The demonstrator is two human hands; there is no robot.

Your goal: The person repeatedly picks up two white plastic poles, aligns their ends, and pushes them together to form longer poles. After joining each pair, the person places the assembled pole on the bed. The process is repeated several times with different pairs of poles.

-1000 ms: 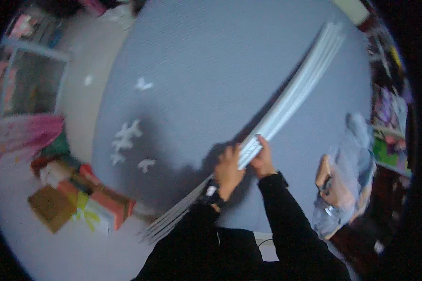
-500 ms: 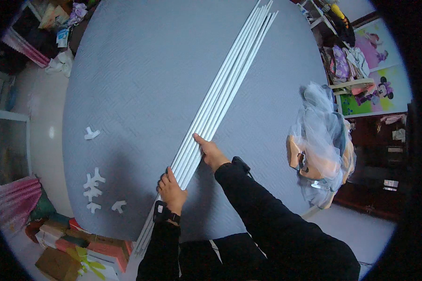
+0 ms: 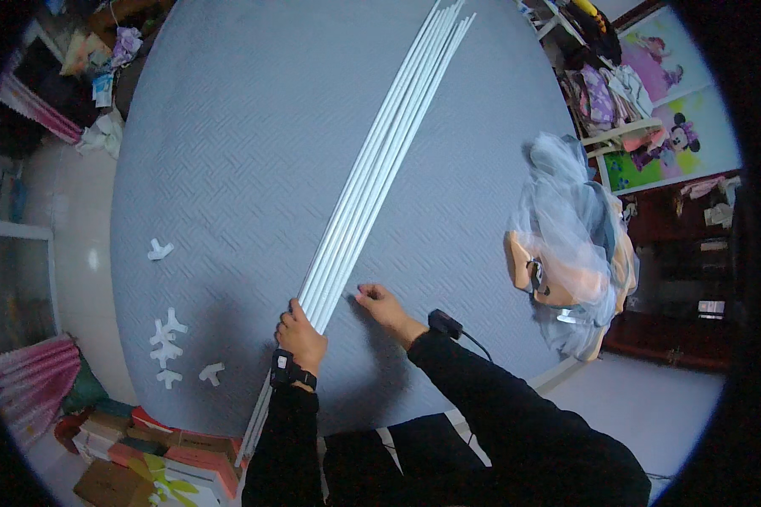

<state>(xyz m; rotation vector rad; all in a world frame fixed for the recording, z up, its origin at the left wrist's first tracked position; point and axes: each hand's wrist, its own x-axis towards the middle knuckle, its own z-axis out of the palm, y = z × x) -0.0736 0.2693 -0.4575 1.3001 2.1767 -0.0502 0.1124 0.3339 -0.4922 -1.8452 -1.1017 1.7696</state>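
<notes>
A long bundle of thin white rods [image 3: 365,190] lies slantwise across the grey bed cover, running from the far middle toward me. My left hand [image 3: 301,338] is closed round the bundle's near part, and its rod ends stick out past my wrist over the bed's edge. Just right of the rods and apart from them is my right hand [image 3: 382,308], its fingers curled in with nothing visible in them. At the left lie several white branched connectors [image 3: 167,348], with a single white connector [image 3: 160,249] farther off and another white connector [image 3: 212,373] nearer me.
On the bed's right side sits a heap of sheer white netting [image 3: 558,198] with orange and grey cloth. Boxes [image 3: 114,482] stand on the floor at the near left. A shelf with clothes [image 3: 604,101] is at the far right.
My right hand has let go of the rods and drawn back toward me, its fingers now curled. My left hand stays on the bundle. The view has shifted slightly.
</notes>
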